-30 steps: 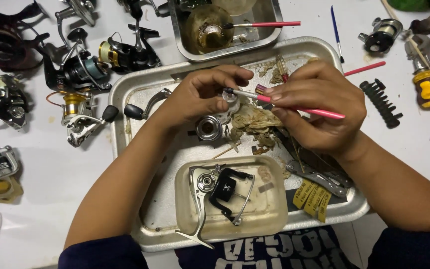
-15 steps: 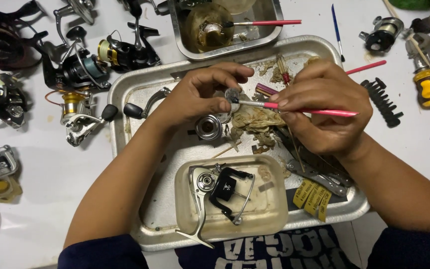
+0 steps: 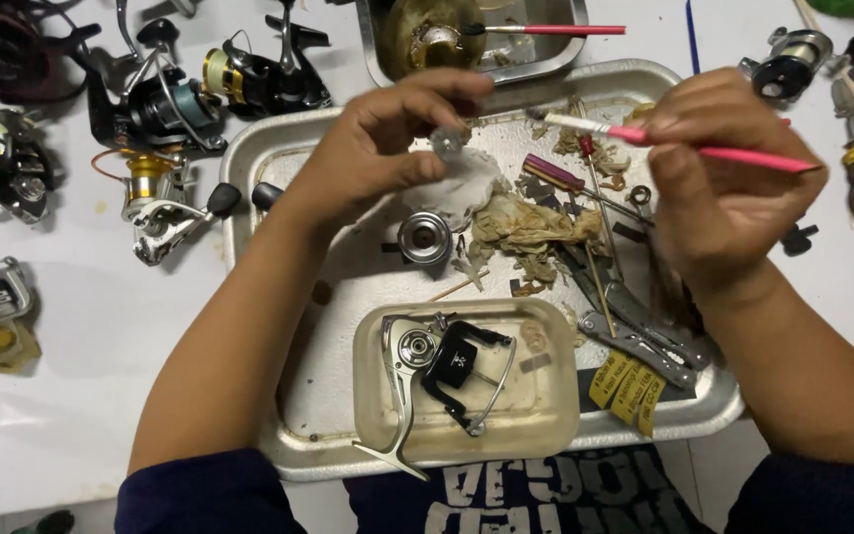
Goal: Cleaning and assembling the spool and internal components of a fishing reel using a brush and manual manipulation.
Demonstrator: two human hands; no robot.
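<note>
reel teardown mid-clean | left hand [image 3: 378,148] pinches small gear [image 3: 447,141] over metal tray [image 3: 279,148] far edge | right hand [image 3: 724,178] grips pink brush [image 3: 684,143], bristles just short of the gear | rotor [image 3: 425,237], bail frame [image 3: 447,366] in tub: loose, reassembly pending

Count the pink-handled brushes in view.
2. One pink-handled brush is held in the right hand over the tray; the other brush rests in the small metal pan at the top. More may be hidden.
</note>
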